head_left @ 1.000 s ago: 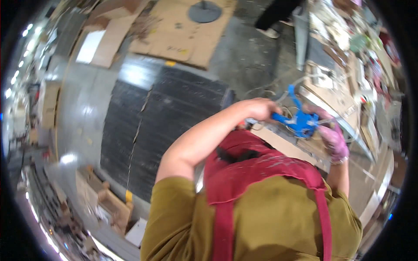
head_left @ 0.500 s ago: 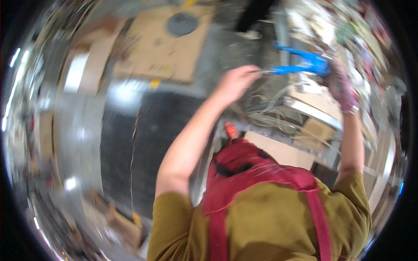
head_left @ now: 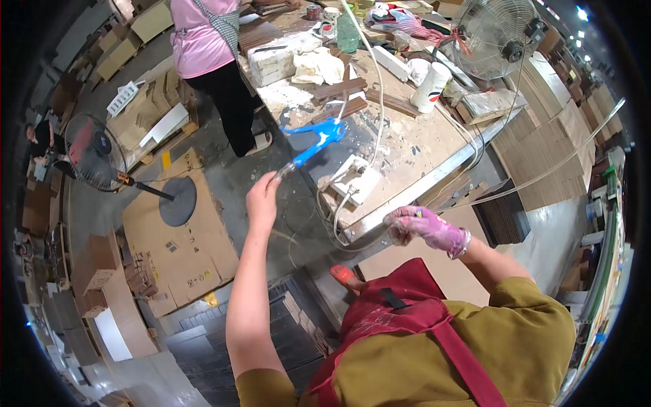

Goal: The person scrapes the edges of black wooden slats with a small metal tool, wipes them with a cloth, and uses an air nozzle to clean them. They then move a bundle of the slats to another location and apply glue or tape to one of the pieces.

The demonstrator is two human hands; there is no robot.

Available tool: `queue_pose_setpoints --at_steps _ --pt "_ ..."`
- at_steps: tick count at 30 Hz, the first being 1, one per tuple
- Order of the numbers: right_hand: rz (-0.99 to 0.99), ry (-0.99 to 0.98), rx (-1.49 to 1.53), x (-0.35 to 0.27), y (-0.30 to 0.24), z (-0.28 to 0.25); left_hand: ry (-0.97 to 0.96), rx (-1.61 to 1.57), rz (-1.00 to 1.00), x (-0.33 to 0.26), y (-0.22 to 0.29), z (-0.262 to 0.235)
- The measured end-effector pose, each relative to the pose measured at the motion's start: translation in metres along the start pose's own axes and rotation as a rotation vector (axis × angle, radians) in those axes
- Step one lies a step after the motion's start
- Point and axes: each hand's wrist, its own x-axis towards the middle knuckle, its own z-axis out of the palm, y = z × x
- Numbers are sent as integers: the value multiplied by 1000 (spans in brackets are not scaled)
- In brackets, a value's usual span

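Note:
A blue air blow gun (head_left: 328,131) slants up and to the right, its lever sticking out to the left over the workbench edge. My bare left hand (head_left: 262,201) is closed around the metal fitting at the end of its handle. My right hand (head_left: 424,229) wears a pink, stained glove and is held near the bench's front corner. Its fingers are curled together; whether anything lies between them is hidden. Close by, a white power strip (head_left: 355,180) with a plug and cables rests on the workbench (head_left: 400,176).
Wooden strips (head_left: 393,102), a white cup (head_left: 431,88) and a wire fan (head_left: 498,37) stand across the bench. Beyond its left side is a person in pink (head_left: 203,44). A floor fan (head_left: 178,201) stands on cardboard at left. Loose cables hang at the bench corner.
The view has swung to the right and up, bringing the bench into sight. My right hand has come away from the blow gun, which stays in my left hand.

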Motion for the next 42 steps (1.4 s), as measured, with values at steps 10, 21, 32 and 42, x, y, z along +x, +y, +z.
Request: queue_pose_setpoints --at_steps 10,21,32,42 --pt "78 -9 -46 -1 30 5 -21 439 310 71 11 117" --pt "136 -295 -266 38 9 74 216 213 222 33 12 94" --pt "41 -1009 -791 51 55 218 843 304 -269 -388 -14 -32" --pt "147 -1696 -1411 -2 191 279 839 -98 -1668 -799 118 169"
